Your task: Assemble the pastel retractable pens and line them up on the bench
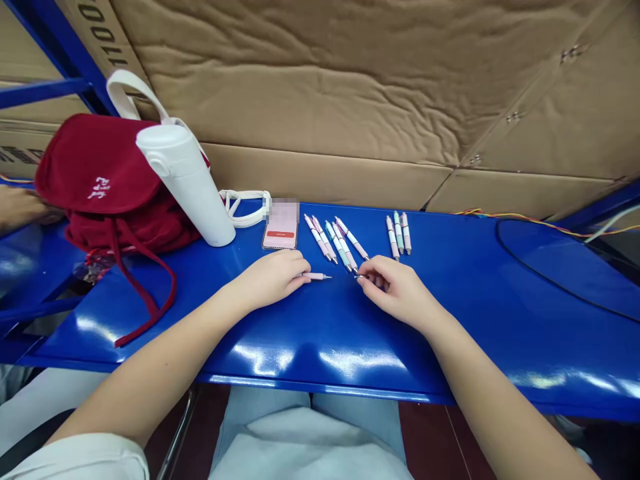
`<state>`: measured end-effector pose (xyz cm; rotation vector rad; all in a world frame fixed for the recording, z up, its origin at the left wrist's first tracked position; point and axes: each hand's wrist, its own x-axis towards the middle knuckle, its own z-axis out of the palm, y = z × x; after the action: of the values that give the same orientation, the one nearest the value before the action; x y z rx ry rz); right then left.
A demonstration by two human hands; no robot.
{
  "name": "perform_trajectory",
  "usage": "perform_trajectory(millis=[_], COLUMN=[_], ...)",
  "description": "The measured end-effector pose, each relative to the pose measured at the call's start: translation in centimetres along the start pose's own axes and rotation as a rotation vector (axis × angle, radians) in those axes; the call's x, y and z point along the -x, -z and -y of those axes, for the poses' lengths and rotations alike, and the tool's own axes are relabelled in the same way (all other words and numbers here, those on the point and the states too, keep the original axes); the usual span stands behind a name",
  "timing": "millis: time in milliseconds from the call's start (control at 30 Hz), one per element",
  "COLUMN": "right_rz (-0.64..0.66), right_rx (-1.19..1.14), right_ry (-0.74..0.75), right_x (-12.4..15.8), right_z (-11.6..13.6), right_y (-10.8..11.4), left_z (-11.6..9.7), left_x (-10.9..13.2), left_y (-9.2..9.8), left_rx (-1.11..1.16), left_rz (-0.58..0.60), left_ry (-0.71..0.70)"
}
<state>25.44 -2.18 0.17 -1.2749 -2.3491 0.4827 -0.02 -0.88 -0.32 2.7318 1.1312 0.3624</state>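
Eight pens [340,241] lie in two groups as bare hands meet over a ninth

Seated at a blue metal bench [500,347], a person holds both forearms low and angled inward, placing the work directly in front of the body. The left hand [267,280] is curled over the barrel of a pink pen [316,275], fingers closed on it, with its metal tip pointing toward the other hand. The right hand [397,290] is turned palm-down, its thumb and forefinger [369,275] pinched together on a small metal piece [360,276], too small to identify. The hands are close but not touching. Five pens fan out just beyond them and three more lie to the right, all within easy reach. A smartphone [281,225], white bottle [185,183] and red bag [100,173] sit off to the left, and another person's hand [20,207] shows beside the bag.
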Motion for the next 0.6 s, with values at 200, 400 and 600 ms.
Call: perform_trajectory(millis=[200, 400, 600], right_rz=[0.124, 0.121, 0.121], right_rx=[0.014, -0.007, -0.04], right_ry=[0.039, 0.044, 0.08], right_x=[-0.5, -0.5, -0.4], right_z=[0.5, 1.1, 1.5], right_y=[-2.0, -2.7, -2.8], left_z=[-0.2, -1.7, -2.4], left_x=[0.0, -0.4, -0.6], left_y=[-0.3, -1.2, -1.7], left_rx=[-0.089, -0.045, -0.024], left_rz=[0.009, -0.089, -0.125], left_ry=[0.056, -0.058, -0.107])
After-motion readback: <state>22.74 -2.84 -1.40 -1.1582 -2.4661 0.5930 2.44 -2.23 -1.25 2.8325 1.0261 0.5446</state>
